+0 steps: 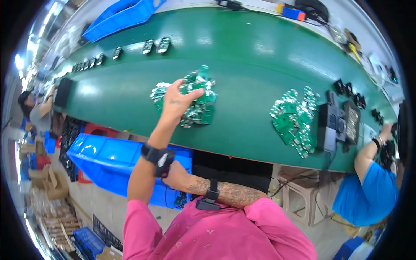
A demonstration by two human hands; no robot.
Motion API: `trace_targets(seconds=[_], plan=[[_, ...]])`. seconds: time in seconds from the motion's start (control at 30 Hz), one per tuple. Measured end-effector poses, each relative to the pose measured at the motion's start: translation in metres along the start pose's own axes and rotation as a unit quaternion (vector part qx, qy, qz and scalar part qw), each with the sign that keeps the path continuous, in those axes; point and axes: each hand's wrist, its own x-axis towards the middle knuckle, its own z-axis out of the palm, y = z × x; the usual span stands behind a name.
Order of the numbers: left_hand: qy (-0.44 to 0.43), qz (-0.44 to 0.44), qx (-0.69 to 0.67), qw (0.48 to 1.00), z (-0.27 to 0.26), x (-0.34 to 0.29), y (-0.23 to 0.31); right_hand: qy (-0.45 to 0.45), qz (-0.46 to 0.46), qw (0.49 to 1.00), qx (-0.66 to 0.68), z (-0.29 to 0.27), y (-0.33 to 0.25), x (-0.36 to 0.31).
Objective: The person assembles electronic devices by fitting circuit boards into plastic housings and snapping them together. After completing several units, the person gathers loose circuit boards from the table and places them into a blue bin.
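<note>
My left hand is over a heap of green circuit boards near the middle of the bench. Its thumb and forefinger curve around some of the boards; the other fingers are mostly hidden. More boards of the heap show left of the wrist. My right arm lies across my body, and my right hand is low, over the blue bin beside the bench edge. The left forearm and its black strap partly cover that hand, so its fingers are hidden. A few boards show inside the bin, below the right hand.
A second circuit board heap lies at right, beside a black-and-grey device. Small black housings line the far left. A blue tray stands at the back. A co-worker in a blue shirt sits at right, another person far left.
</note>
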Motion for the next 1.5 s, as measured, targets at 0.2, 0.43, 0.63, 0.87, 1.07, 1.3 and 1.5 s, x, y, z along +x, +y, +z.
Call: trace_targets(seconds=[0.2, 0.43, 0.63, 0.87, 1.07, 1.3, 1.5], plan=[[0.101, 0.155, 0.369, 0.911, 0.004, -0.004, 0.02, 0.163, -0.153, 0.956, 0.191, 0.023, 0.027, 0.011], [0.146, 0.189, 0.481, 0.844, -0.051, -0.018, 0.014, 0.05, -0.103, 0.989, -0.089, 0.004, 0.0, -0.003], [0.364, 0.236, 0.298, 0.85, -0.163, -0.154, 0.014, 0.064, -0.223, 0.936, -0.264, -0.035, 0.018, 0.004], [0.263, -0.236, 0.274, 0.894, -0.112, -0.386, -0.193, 0.012, -0.228, 0.94, -0.253, -0.045, 0.009, -0.011], [0.148, -0.221, 0.337, 0.903, -0.045, -0.401, -0.244, 0.021, -0.24, 0.945, -0.222, -0.05, 0.011, -0.029], [-0.061, -0.281, 0.374, 0.882, -0.047, -0.385, -0.22, 0.043, -0.231, 0.942, -0.24, -0.053, 0.016, -0.031], [-0.013, -0.141, 0.427, 0.893, -0.028, -0.418, -0.268, 0.034, -0.249, 0.938, -0.239, -0.044, 0.007, -0.032]])
